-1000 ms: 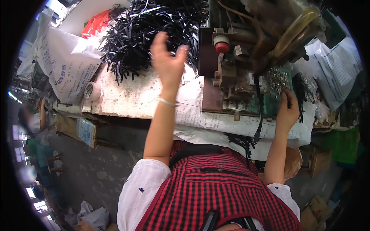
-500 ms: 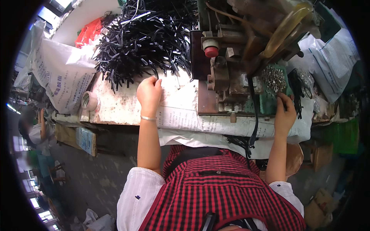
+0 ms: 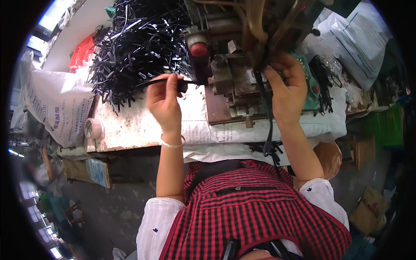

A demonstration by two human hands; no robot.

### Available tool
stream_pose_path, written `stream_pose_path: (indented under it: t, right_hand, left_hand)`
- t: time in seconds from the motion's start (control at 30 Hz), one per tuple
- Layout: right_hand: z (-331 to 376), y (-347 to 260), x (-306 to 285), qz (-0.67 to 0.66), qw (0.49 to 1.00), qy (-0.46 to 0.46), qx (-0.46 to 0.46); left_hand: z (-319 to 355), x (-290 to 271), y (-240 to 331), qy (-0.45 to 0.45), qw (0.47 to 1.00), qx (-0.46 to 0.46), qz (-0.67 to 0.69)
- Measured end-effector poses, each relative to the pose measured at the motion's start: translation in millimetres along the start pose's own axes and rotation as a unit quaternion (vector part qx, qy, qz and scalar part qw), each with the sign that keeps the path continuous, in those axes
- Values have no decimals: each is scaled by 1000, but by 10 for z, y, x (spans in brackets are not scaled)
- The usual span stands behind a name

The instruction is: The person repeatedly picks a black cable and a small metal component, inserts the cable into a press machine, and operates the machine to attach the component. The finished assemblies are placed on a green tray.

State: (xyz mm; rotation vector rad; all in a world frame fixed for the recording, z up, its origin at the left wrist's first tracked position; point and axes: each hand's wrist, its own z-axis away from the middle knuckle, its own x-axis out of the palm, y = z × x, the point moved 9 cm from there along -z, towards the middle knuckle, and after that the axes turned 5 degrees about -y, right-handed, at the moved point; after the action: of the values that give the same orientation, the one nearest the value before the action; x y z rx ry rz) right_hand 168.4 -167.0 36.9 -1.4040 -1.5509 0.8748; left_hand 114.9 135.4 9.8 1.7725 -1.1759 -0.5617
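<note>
Between the thumb and fingers of my left hand (image 3: 165,103) is a black strap (image 3: 189,82), raised in front of a large heap of similar black straps (image 3: 138,47). My right hand (image 3: 289,93) reaches up to the working head of a worn metal press (image 3: 242,71), fingers bent together. What those fingertips pinch, if anything, is too dark and small to make out. Another black strap (image 3: 267,117) hangs from the press past the table's front edge. Behind my right hand, small metal pieces (image 3: 303,62) lie on a green surface, partly hidden.
A red knob (image 3: 199,49) juts from the press's left side. At left stand a white sack (image 3: 60,104) and a tape roll (image 3: 92,128). More black straps (image 3: 321,82) and a white bag (image 3: 359,39) lie at right. A person (image 3: 43,164) is far left.
My left hand has lifted from the heap's edge with a black strap. My right hand has moved left and up from the metal pieces to the press. The whole view has shifted slightly.
</note>
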Motion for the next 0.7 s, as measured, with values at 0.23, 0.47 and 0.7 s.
stream_pose_path:
  t: [0.23, 0.47, 0.7]
  right_hand:
    - [105, -350, 177, -98, 992, -52, 52]
    - [-76, -232, -264, 126, 986, -108, 33]
    - [2, 355, -1555, 300, 952, 63, 17]
  left_hand:
    - [-359, 803, 1479, -107, 972, 210, 10]
    - [642, 1465, 1470, -276, 827, 425, -242]
    - [697, 1548, 1312, -271, 816, 464, -214]
